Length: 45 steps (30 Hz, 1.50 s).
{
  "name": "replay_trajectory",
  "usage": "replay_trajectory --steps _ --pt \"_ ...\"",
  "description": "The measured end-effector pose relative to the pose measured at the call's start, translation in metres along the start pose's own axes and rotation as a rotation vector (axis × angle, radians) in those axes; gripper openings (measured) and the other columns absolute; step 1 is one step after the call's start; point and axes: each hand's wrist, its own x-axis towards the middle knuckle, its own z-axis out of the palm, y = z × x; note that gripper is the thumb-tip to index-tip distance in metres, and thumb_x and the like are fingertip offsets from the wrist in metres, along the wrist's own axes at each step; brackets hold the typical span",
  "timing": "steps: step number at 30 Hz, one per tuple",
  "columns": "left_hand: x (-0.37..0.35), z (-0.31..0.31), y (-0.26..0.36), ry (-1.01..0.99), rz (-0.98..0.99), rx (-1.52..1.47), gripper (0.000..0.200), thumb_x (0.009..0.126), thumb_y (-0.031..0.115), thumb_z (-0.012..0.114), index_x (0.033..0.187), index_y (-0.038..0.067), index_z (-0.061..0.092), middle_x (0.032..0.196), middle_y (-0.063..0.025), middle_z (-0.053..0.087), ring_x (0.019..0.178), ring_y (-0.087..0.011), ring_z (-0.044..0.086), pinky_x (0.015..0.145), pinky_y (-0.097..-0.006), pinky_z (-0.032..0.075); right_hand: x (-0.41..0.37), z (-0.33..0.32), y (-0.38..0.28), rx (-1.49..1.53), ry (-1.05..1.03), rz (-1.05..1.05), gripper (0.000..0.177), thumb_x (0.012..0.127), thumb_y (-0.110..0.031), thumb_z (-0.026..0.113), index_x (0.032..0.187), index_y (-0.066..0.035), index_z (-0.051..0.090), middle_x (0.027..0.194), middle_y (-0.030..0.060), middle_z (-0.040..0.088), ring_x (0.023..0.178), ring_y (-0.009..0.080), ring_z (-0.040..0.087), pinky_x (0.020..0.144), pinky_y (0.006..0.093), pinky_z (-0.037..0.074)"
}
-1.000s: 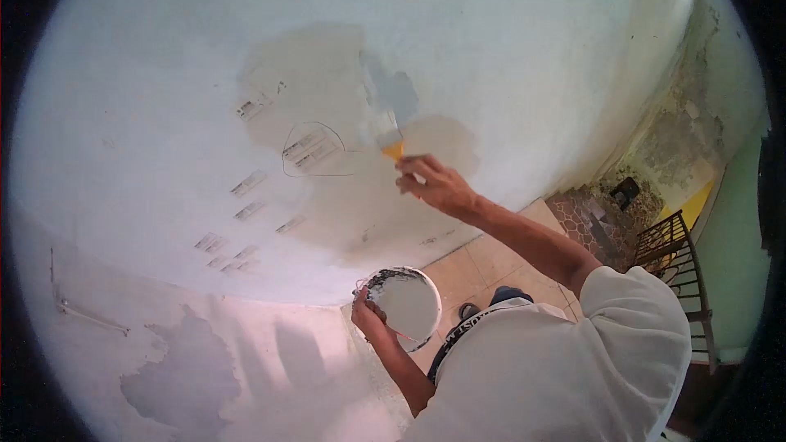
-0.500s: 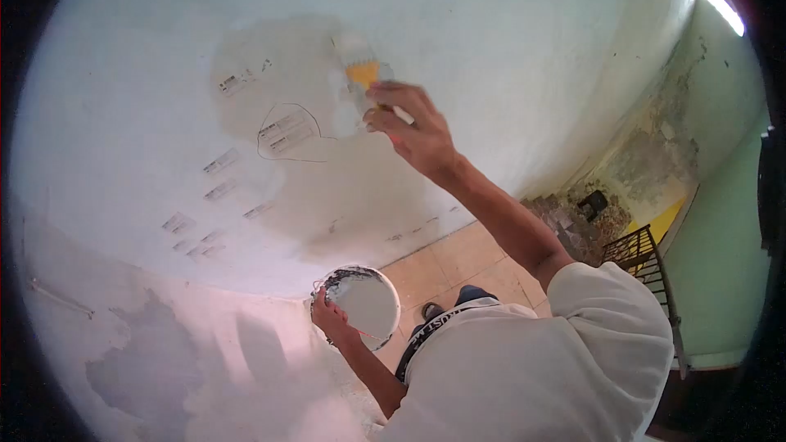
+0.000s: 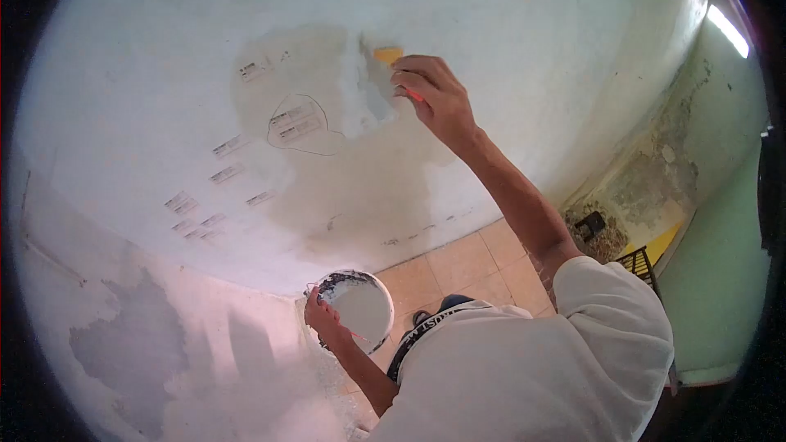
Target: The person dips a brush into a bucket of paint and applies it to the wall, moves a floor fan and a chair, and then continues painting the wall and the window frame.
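My right hand [image 3: 440, 96] is raised to the pale wall [image 3: 508, 57], its fingers closed around a paintbrush [image 3: 387, 55] with a yellow head and a reddish handle. The brush head is at a grey patch [image 3: 376, 86] edged with whitish smears. Lower down, my left hand [image 3: 322, 315] is closed at the near-left side of a round bucket [image 3: 391, 308], seemingly on its thin wire handle [image 3: 311, 285]. Pale grey liquid fills part of the bucket, and dark smears mark its inner rim. My fingers partly hide both the brush handle and the bucket's side.
Printed marks [image 3: 228, 173] and a hand-drawn loop [image 3: 334, 153] are on the wall. Orange-tan floor tiles [image 3: 463, 262] lie below. To the right are a dark metal railing [image 3: 639, 263], a dark object [image 3: 589, 226] and a stained wall [image 3: 655, 162].
My right hand has moved slightly up and right with the paintbrush, and the view has shifted a little. My left hand stays at the bucket.
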Motion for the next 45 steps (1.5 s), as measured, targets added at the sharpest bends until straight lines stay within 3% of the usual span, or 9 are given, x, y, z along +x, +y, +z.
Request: replay_trajectory --steps 6,8,9,20,26,34,36,42,45 --pt "0.0 -0.011 -0.015 0.033 0.106 0.049 0.035 0.099 0.034 0.065 0.117 0.005 0.074 0.062 0.0085 0.035 0.047 -0.0045 0.029 0.044 -0.0254 0.021 -0.109 0.041 0.024 -0.101 -0.259 -0.022 0.027 0.081 0.005 0.081 0.102 -0.011 0.074 0.126 0.004 0.068 0.114 0.0295 0.066 0.087 0.0381 0.061" --pt "-0.009 -0.016 -0.013 0.079 0.127 -0.041 0.019 0.096 0.03 0.068 0.086 0.014 0.069 0.064 0.0067 0.041 0.048 -0.0044 0.031 0.043 -0.0254 0.022 -0.135 0.032 0.004 -0.031 -0.337 0.061 0.023 0.086 -0.001 0.078 0.105 -0.012 0.074 0.126 0.0041 0.067 0.116 0.0298 0.065 0.09 0.0393 0.062" --pt "-0.013 -0.018 -0.008 0.109 0.109 -0.007 0.032 0.099 0.032 0.064 0.114 0.007 0.076 0.063 0.0091 0.039 0.047 -0.0055 0.031 0.044 -0.0266 0.021 -0.137 0.03 0.003 0.039 -0.42 0.151 0.02 0.09 -0.006 0.076 0.108 -0.014 0.074 0.125 0.0041 0.066 0.118 0.0302 0.063 0.093 0.0405 0.062" --pt "-0.04 -0.044 -0.03 0.138 0.203 -0.082 0.021 0.1 0.029 0.063 0.099 0.011 0.075 0.066 0.0087 0.038 0.049 -0.0037 0.029 0.043 -0.0253 0.022 -0.054 -0.012 0.019 -0.114 0.04 -0.07 0.027 0.082 0.007 0.077 0.102 -0.01 0.073 0.125 0.0075 0.067 0.112 0.0309 0.066 0.083 0.0383 0.061" --pt "-0.031 -0.088 -0.062 0.274 0.294 -0.071 0.026 0.1 0.029 0.062 0.104 0.008 0.077 0.066 0.0074 0.041 0.05 -0.0045 0.033 0.044 -0.0256 0.022 -0.182 0.01 0.023 -0.042 -0.344 0.044 0.027 0.083 -0.001 0.079 0.106 -0.012 0.071 0.118 0.0063 0.065 0.11 0.0295 0.066 0.083 0.0411 0.063" --pt "-0.158 -0.184 -0.143 0.696 0.378 -0.224 0.03 0.102 0.03 0.061 0.084 0.007 0.068 0.059 0.0076 0.04 0.046 -0.0047 0.033 0.042 -0.0272 0.022 -0.377 -0.032 0.041 0.217 -0.199 0.843 0.015 0.097 -0.003 0.073 0.112 0.001 0.072 0.115 0.011 0.069 0.107 0.0229 0.071 0.096 0.0356 0.059" --pt "-0.201 -0.24 -0.216 0.784 0.407 -0.213 0.03 0.102 0.03 0.061 0.081 0.009 0.064 0.059 0.007 0.04 0.046 -0.0048 0.034 0.042 -0.0275 0.023 -0.476 -0.049 0.068 0.966 0.153 1.382 0.023 0.104 -0.014 0.069 0.123 -0.003 0.063 0.119 0.0093 0.068 0.11 0.0243 0.07 0.098 0.0406 0.063" --pt "-0.412 -0.319 -0.321 1.03 0.201 -0.085 0.032 0.102 0.029 0.061 0.078 0.008 0.06 0.063 0.0034 0.045 0.055 -0.0082 0.043 0.049 -0.0316 0.03 -0.721 -0.184 0.046 0.908 0.162 2.079 0.034 0.104 -0.034 0.071 0.119 -0.004 0.067 0.114 0.0093 0.07 0.102 0.0212 0.07 0.088 0.0273 0.064" --pt "-0.521 -0.384 -0.383 1.243 0.075 0.049 0.034 0.101 0.03 0.063 0.08 0.003 0.061 0.066 -0.0006 0.052 0.062 -0.0149 0.048 0.059 -0.0389 0.038 -0.801 -0.268 -0.009 0.469 0.254 2.424 0.041 0.102 -0.042 0.071 0.113 -0.004 0.067 0.095 0.0077 0.07 0.079 0.0212 0.07 0.073 0.029 0.063"
